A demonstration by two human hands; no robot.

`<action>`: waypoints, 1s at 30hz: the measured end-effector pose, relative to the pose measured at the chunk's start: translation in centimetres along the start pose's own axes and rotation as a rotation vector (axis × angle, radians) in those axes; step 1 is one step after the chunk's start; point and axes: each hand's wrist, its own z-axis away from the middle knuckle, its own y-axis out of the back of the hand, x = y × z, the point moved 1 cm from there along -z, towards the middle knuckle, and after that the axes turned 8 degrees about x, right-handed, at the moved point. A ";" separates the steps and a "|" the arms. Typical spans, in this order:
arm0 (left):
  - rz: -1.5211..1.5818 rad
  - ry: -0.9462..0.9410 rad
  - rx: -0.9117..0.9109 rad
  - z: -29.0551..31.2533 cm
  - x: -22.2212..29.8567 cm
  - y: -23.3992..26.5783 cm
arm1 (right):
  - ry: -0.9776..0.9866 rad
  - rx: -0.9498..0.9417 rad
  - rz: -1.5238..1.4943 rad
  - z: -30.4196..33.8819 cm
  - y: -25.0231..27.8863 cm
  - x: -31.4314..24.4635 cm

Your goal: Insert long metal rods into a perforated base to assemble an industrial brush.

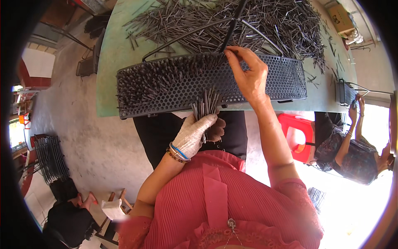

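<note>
A long black perforated panel (265, 85) lies across the near edge of the table. Thin dark strips (151, 81) stand densely in the holes of its left part and along its far edge toward the middle; the right part shows bare holes. My left hand (192, 133), in a pale knitted glove, is closed around a bundle of loose thin strips (206, 101) just below the panel's near edge. Bare and pinched, my right hand (250, 74) is at the panel's far edge, right of the standing strips. Whatever sits between its fingertips is too small to make out.
A large heap of loose dark strips (273, 25) covers the far part of the green table (108, 54). Metal rods (186, 35) rise behind the panel. A red stool (304, 139) stands right, near a person (352, 153) handling a similar panel. Another person (70, 222) sits lower left.
</note>
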 end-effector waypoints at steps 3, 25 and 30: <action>-0.014 -0.008 -0.003 0.0 0.1 0.1 | -0.018 -0.015 0.005 0.1 0.1 -0.3; -0.015 -0.007 -0.001 -0.3 0.0 0.7 | 0.089 -0.102 -0.028 0.9 -1.3 0.5; -0.048 -0.002 -0.058 -0.3 0.1 0.9 | -0.032 -0.127 -0.045 0.9 -1.3 0.4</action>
